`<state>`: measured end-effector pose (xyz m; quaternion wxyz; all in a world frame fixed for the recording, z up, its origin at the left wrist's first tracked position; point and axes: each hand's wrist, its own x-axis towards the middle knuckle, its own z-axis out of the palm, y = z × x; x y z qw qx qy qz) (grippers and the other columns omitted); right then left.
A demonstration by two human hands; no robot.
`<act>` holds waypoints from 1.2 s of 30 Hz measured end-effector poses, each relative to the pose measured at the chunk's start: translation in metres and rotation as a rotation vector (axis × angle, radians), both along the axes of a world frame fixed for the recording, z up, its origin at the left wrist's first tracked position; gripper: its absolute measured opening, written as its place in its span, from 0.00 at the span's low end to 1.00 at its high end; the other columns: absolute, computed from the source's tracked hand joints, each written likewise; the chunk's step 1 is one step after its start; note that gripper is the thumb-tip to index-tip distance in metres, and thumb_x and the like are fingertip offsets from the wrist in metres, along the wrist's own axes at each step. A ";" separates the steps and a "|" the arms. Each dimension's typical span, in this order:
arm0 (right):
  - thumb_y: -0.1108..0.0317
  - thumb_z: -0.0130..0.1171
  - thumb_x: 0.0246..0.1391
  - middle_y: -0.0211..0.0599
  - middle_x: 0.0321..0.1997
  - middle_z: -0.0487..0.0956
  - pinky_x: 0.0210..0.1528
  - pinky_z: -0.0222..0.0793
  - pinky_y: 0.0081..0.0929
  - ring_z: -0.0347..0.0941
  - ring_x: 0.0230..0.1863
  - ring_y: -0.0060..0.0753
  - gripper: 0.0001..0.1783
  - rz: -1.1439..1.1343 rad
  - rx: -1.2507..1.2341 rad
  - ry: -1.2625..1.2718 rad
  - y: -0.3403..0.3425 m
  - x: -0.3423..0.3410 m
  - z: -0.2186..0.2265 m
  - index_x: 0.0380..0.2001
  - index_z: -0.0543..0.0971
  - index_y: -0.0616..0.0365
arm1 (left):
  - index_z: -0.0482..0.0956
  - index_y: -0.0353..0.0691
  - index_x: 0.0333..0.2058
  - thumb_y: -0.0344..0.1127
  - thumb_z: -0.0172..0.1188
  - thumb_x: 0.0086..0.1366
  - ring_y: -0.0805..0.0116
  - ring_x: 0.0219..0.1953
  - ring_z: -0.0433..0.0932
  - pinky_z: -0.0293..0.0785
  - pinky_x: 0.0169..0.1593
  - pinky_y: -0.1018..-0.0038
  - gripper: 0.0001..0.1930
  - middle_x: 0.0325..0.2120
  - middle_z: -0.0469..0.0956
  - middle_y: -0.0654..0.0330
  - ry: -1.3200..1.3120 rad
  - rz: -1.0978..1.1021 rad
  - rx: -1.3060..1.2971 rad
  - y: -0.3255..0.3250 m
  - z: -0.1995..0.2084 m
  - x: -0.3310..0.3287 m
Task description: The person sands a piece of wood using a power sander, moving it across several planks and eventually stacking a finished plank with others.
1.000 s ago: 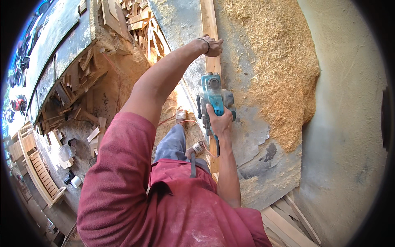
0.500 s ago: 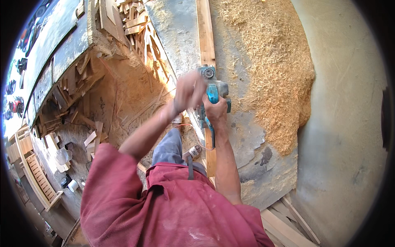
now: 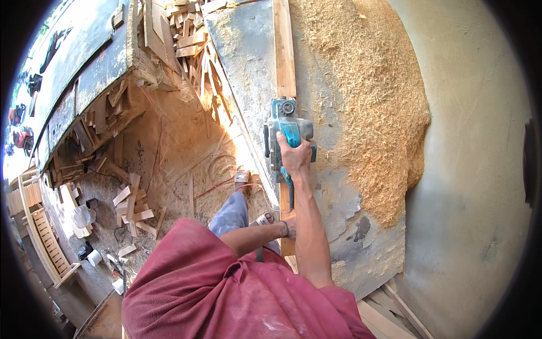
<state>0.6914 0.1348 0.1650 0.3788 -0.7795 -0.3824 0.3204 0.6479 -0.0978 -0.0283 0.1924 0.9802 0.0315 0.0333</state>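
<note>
A teal and dark electric hand planer (image 3: 275, 127) rests on a long wooden board (image 3: 284, 51) that runs lengthwise along the grey bench (image 3: 243, 39). My right hand (image 3: 296, 157) is closed round the planer's handle, with the thumb on its left side. Low across my body, my left hand (image 3: 292, 225) reaches the near part of the board, below the planer and beside its cord. My right forearm covers most of the left hand's fingers, so their grip is not visible.
Heaped wood shavings (image 3: 378, 101) cover the bench's right side against a plain wall (image 3: 463, 101). Offcuts (image 3: 192, 42) lie piled beyond the bench's left edge. An orange cord (image 3: 262, 186) trails near my feet. A slatted wooden piece (image 3: 53, 240) stands at far left.
My left hand has come down from beside the front of the planer to the board near my waist. The right hand keeps its hold, and the planer sits almost where it was.
</note>
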 end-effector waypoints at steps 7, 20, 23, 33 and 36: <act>0.52 0.63 0.55 0.37 0.18 0.79 0.31 0.70 0.36 0.76 0.23 0.32 0.21 0.040 -0.010 0.007 0.033 0.001 0.012 0.23 0.83 0.61 | 0.54 0.51 0.70 0.50 0.37 0.72 0.62 0.75 0.40 0.32 0.76 0.59 0.30 0.72 0.49 0.64 0.010 0.032 0.289 -0.003 0.003 -0.002; 0.55 0.63 0.54 0.43 0.20 0.81 0.30 0.73 0.38 0.79 0.23 0.40 0.19 0.077 -0.017 -0.008 0.145 0.007 0.030 0.18 0.81 0.58 | 0.64 0.43 0.63 0.43 0.40 0.68 0.59 0.72 0.51 0.40 0.74 0.58 0.27 0.67 0.60 0.56 -0.014 -0.065 -0.187 0.003 0.015 -0.006; 0.55 0.63 0.54 0.41 0.19 0.81 0.28 0.72 0.37 0.79 0.22 0.38 0.19 0.103 -0.023 0.004 0.178 0.010 0.034 0.17 0.81 0.57 | 0.67 0.41 0.62 0.41 0.41 0.67 0.58 0.71 0.54 0.42 0.74 0.57 0.26 0.66 0.63 0.54 0.009 -0.077 -0.358 0.006 0.024 -0.003; 0.55 0.63 0.54 0.32 0.14 0.76 0.19 0.67 0.30 0.72 0.15 0.29 0.21 0.076 0.043 0.055 0.299 0.025 0.027 0.11 0.76 0.50 | 0.59 0.39 0.65 0.39 0.39 0.68 0.60 0.73 0.49 0.43 0.74 0.58 0.27 0.69 0.56 0.53 0.141 -0.137 -0.319 0.047 0.084 -0.010; 0.58 0.63 0.55 0.27 0.10 0.71 0.13 0.62 0.25 0.66 0.09 0.23 0.22 0.071 0.088 0.074 0.326 0.026 0.031 0.10 0.73 0.50 | 0.58 0.38 0.65 0.39 0.39 0.69 0.60 0.74 0.47 0.44 0.74 0.60 0.27 0.69 0.55 0.54 0.023 -0.084 -0.288 0.039 0.073 -0.012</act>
